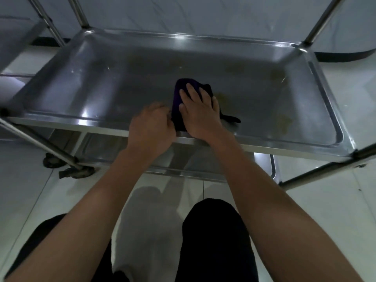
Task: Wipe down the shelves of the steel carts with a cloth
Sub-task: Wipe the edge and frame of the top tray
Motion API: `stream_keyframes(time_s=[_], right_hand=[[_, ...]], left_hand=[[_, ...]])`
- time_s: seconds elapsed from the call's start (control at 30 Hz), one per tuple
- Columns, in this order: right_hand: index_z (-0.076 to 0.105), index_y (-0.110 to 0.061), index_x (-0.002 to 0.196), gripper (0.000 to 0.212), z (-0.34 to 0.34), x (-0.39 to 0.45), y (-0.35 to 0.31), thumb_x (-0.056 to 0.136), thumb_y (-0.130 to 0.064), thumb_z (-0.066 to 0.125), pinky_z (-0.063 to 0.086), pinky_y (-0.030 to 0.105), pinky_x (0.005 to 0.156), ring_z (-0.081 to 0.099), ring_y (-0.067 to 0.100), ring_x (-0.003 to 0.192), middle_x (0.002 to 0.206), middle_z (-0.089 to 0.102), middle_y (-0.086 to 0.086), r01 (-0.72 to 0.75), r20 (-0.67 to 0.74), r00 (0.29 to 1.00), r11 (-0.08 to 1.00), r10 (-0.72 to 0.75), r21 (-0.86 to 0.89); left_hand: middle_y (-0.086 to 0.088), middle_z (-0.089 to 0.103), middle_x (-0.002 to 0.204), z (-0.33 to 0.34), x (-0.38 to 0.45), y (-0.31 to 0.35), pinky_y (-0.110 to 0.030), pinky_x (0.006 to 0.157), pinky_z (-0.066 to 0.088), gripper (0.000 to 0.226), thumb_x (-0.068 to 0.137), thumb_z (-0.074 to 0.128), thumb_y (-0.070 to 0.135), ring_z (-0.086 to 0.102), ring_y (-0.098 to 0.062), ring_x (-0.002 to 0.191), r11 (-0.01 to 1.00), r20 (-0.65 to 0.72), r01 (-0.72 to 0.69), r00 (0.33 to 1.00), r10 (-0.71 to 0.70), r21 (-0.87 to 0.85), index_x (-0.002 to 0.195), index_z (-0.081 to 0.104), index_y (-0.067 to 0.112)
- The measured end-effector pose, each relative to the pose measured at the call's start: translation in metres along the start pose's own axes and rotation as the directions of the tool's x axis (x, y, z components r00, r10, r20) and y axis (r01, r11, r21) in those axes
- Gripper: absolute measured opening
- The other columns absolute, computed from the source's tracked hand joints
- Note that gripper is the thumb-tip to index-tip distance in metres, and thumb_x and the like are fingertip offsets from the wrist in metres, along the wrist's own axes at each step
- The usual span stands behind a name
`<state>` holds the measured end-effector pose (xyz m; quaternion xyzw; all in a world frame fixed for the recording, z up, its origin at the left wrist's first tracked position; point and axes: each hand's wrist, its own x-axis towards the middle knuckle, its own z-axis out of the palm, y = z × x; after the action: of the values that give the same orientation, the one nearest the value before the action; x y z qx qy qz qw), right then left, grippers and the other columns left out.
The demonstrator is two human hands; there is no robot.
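- Far left: a second cart [18, 43] stands just beside mine, its shelf edge close to my post [36, 142]. If I shove hard on a stroke, my cart could roll on its caster [76, 171] and knock into it. I cannot tell whether the caster is locked.
- My left hand [151, 129] sits at the near rim of the shelf [67, 78], fingers curled, pinching the left edge of the cloth [179, 98]. Risk as I judge it: if I keep that pinch while the other hand pushes, the cloth bunches or pulls out from under my palm.
- The cloth is dark, folded, lying on the shelf near the front edge, about mid-width. A loose tail [232, 119] pokes out on the right; it may drag grime back over steel I have done.
- My right hand [200, 110] lies flat on top of the cloth, fingers straight and spread, pressing it down. The two hands are close together, nearly touching at the cloth.
- Right of the cloth: brownish stains [283, 121], and more along the back [234, 67]. They look dried on. A light pass may only smear them, so I expect to need pressure, and that is what could set the cart rolling.
- Right front corner [345, 143]: raised lip and a post joint. Dirt could pack into that corner if I sweep toward it.
- Lower shelf [183, 161] shows beneath; not yet wiped, as far as I can judge.
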<state>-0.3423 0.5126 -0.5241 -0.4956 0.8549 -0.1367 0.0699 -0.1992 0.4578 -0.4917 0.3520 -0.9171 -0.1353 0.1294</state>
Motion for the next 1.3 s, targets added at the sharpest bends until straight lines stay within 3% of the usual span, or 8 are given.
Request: stream_keyframes(time_s=[0.2,0.33,0.47,0.63,0.83,0.93,1.2,1.3], right_hand=[[0.014,-0.032,0.158,0.054,-0.010,-0.016,0.039,0.105,-0.043,0.018,0.000,0.051,0.121,-0.003,0.022,0.153,0.167,-0.001,-0.011,-0.063,-0.011,0.998,0.998,0.063,-0.004],[0.015,-0.033,0.157,0.054,-0.021,-0.035,0.071,0.105,-0.044,0.018,0.002,0.051,0.121,-0.001,0.022,0.153,0.167,0.001,-0.011,-0.125,-0.043,0.991,0.992,0.124,-0.021],[0.015,-0.034,0.158,0.053,-0.035,-0.055,0.106,0.106,-0.044,0.019,0.002,0.050,0.121,-0.001,0.022,0.154,0.167,0.000,-0.011,-0.213,-0.048,0.976,0.977,0.212,-0.020],[0.014,-0.033,0.159,0.052,-0.054,-0.078,0.146,0.108,-0.041,0.021,0.004,0.047,0.122,0.000,0.023,0.154,0.167,0.001,-0.010,-0.302,-0.059,0.952,0.952,0.299,-0.045],[0.036,-0.003,0.148,0.047,-0.076,-0.103,0.195,0.108,-0.023,0.024,0.004,0.047,0.124,0.000,0.030,0.154,0.166,0.011,0.012,-0.290,-0.053,0.957,0.941,0.285,-0.173],[0.025,-0.019,0.157,0.052,-0.087,-0.112,0.210,0.107,-0.034,0.026,0.009,0.049,0.124,0.006,0.024,0.154,0.167,0.011,0.002,-0.441,-0.111,0.896,0.892,0.430,-0.100],[0.017,-0.031,0.159,0.055,-0.082,-0.109,0.198,0.105,-0.044,0.024,0.007,0.054,0.121,0.003,0.022,0.154,0.167,0.005,-0.006,-0.523,-0.091,0.852,0.846,0.516,-0.099],[0.016,-0.032,0.159,0.055,-0.075,-0.105,0.178,0.105,-0.045,0.023,0.005,0.054,0.121,0.001,0.022,0.154,0.167,0.003,-0.006,-0.484,-0.063,0.875,0.870,0.480,-0.092]], left_hand=[[-0.007,0.062,0.116,0.020,-0.010,0.010,-0.046,0.086,0.045,0.027,0.096,0.047,0.025,0.057,-0.031,0.102,0.992,-0.051,-0.021,0.998,0.028,0.122,0.109,0.067,0.014],[-0.009,0.059,0.123,0.025,-0.002,0.034,-0.050,0.095,0.040,0.030,0.091,0.047,0.025,0.051,-0.033,0.117,0.996,-0.021,-0.043,0.999,0.045,0.084,0.112,0.065,0.014],[-0.008,0.060,0.123,0.037,0.003,0.066,-0.051,0.095,0.044,0.030,0.094,0.047,0.028,0.054,-0.030,0.115,0.989,0.024,-0.148,0.989,0.147,0.029,0.112,0.065,0.012],[-0.008,0.058,0.126,0.049,0.000,0.075,-0.060,0.103,0.038,0.034,0.094,0.046,0.032,0.051,-0.034,0.118,0.979,0.057,-0.140,0.990,0.133,0.148,0.115,0.064,0.013],[-0.006,0.060,0.124,0.051,-0.002,0.072,-0.059,0.102,0.037,0.032,0.095,0.046,0.033,0.050,-0.033,0.122,0.982,0.024,-0.148,0.989,0.146,0.121,0.111,0.066,0.014],[-0.004,0.059,0.128,0.052,-0.001,0.070,-0.059,0.103,0.037,0.032,0.097,0.045,0.035,0.050,-0.031,0.124,0.981,0.028,-0.161,0.987,0.159,0.108,0.112,0.066,0.016],[-0.001,0.062,0.120,0.051,0.001,0.066,-0.054,0.097,0.040,0.031,0.097,0.042,0.037,0.053,-0.028,0.116,0.972,-0.002,-0.196,0.980,0.198,0.132,0.104,0.067,0.019],[0.002,0.061,0.122,0.049,0.001,0.062,-0.051,0.095,0.040,0.033,0.100,0.039,0.039,0.052,-0.027,0.118,0.964,0.022,-0.220,0.975,0.220,0.147,0.108,0.065,0.021]])
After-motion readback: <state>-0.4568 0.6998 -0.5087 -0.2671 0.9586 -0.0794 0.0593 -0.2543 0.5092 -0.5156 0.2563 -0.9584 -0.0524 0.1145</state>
